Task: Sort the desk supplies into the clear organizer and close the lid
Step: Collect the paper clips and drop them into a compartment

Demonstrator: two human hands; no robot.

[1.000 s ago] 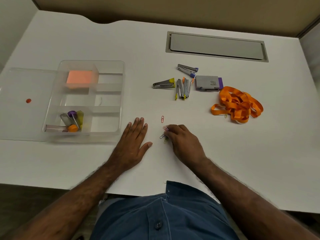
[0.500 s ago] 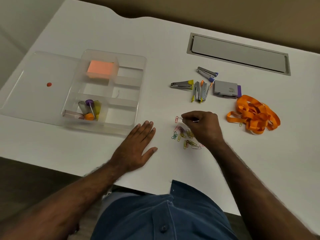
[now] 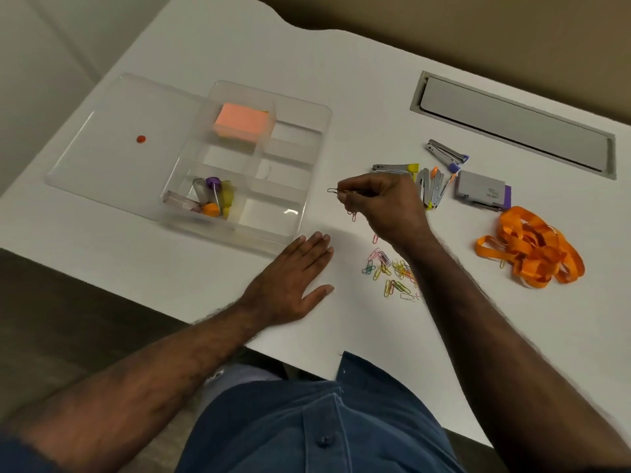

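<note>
The clear organizer sits on the white desk with its lid lying open flat to its left. An orange sticky-note pad fills a back compartment, and small capped tubes lie in a front one. My right hand is raised just right of the organizer and pinches a few paper clips. A loose heap of coloured paper clips lies on the desk under my right forearm. My left hand rests flat on the desk in front of the organizer.
Several staple removers, a grey staple box and a tangle of orange lanyards lie to the right. A grey cable hatch is set into the desk at the back. The desk's front edge runs close to my body.
My right hand has lifted off the paper clip heap with a few clips pinched and moved left and away, towards the organizer. The left hand stayed flat on the desk.
</note>
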